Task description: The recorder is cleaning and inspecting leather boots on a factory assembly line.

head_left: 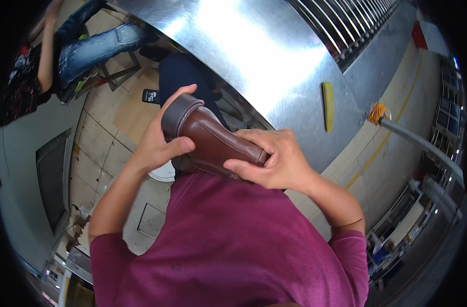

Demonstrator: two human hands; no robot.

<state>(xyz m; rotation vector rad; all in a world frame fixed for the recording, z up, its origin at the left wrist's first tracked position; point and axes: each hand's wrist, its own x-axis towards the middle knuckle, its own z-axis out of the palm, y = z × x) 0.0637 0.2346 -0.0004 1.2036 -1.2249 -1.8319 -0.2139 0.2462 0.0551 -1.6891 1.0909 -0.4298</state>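
Note:
A brown leather shoe (pixel 205 140), seemingly an ankle boot, lies across both my hands in front of my torso. Its thick dark heel (pixel 178 117) points to the upper left. My left hand (pixel 164 140) wraps round the heel end, thumb on the near side and fingers behind it. At the narrower end on the right, my right hand (pixel 274 158) grips the leather with thumb and fingers. The hands and the tilt hide parts of the shoe, including most of its underside.
A shiny metal worktable (pixel 243 51) lies ahead, with a yellow curved strip (pixel 328 107) on it and a row of metal rollers (pixel 351 25) beyond. A phone (pixel 150 96) lies on cardboard at the left. Another person's jeans-clad leg (pixel 100 53) is at far left.

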